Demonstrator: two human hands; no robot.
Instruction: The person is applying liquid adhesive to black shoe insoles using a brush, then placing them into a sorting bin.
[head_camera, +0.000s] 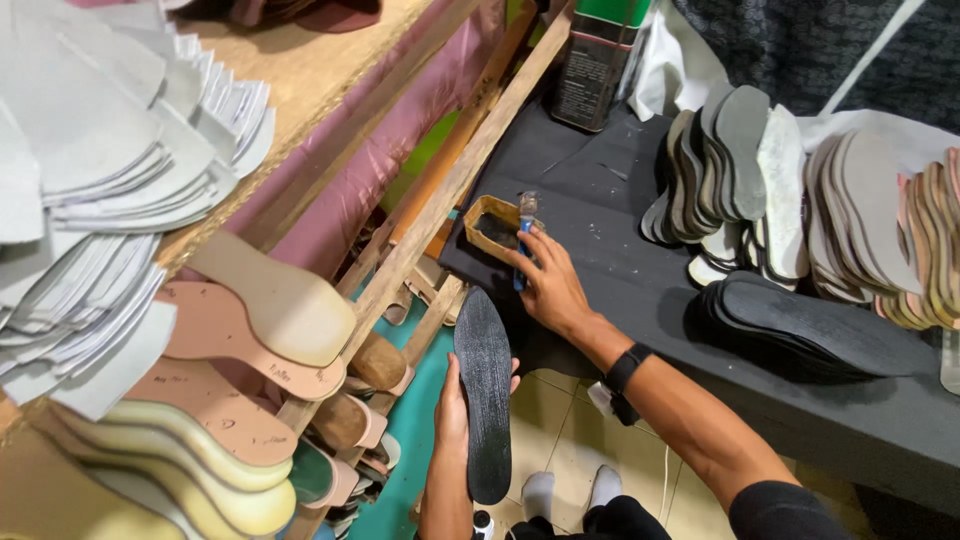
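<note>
My left hand (452, 412) holds a long black shoe sole (484, 390) upright from underneath, low in the middle of the view. My right hand (550, 285) reaches forward over the dark table (620, 220) and grips a small blue-handled brush (524, 240). The brush tip sits at a small tan glue tray (494, 226) with a dark inside, at the table's near left corner. A black band circles my right wrist.
Rows of grey and tan soles (790, 190) stand on edge on the table's right side, with a flat pile of black soles (810, 325) in front. A dark tin can (598, 65) stands at the back. Wooden racks (420, 230) on the left hold pale insoles (250, 330) and grey cut pieces (100, 170).
</note>
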